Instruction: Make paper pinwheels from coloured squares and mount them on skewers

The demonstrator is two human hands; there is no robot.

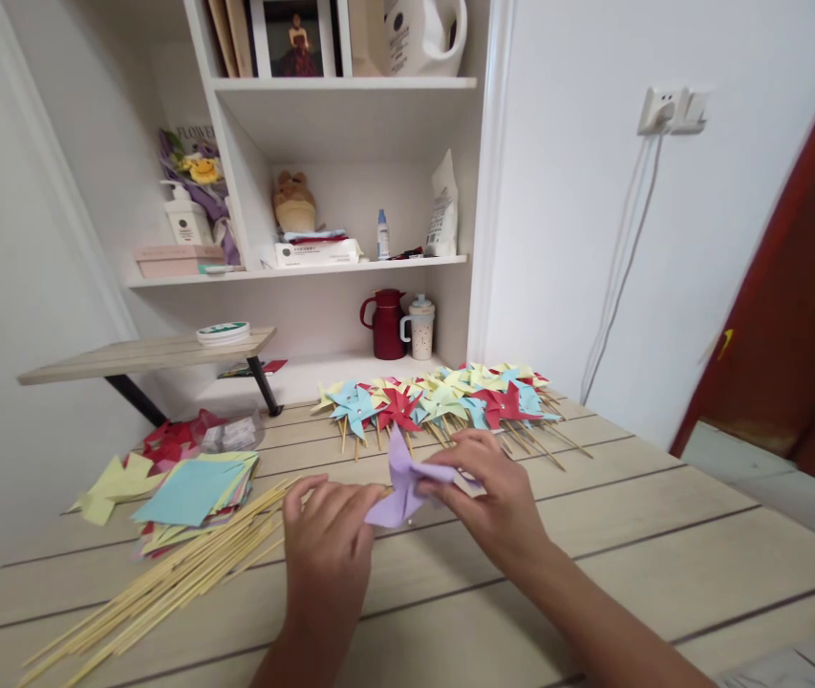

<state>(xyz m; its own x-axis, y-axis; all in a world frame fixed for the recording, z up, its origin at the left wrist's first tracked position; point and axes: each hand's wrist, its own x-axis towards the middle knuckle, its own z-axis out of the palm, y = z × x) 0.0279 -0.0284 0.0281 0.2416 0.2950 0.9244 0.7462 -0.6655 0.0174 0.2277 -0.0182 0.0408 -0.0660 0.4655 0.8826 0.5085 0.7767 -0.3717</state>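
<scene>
A purple paper pinwheel [399, 483] is held just above the table between both hands. My left hand [328, 545] is closed, its fingertips at the lower left blade. My right hand [489, 497] pinches the right-hand blade between thumb and fingers. Behind the hands lie several finished pinwheels [399, 409] in red, blue and yellow on thin sticks. To the left of my left hand is a bundle of bare wooden sticks [184, 578]. No stick shows on the purple pinwheel.
A stack of coloured paper squares [196, 492] sits at the left, beside a loose yellow pinwheel shape [117, 487] and a clear plastic box [233, 433]. A small raised shelf [149, 354] stands behind them. A red jug [385, 325] and a cup [421, 327] are at the back.
</scene>
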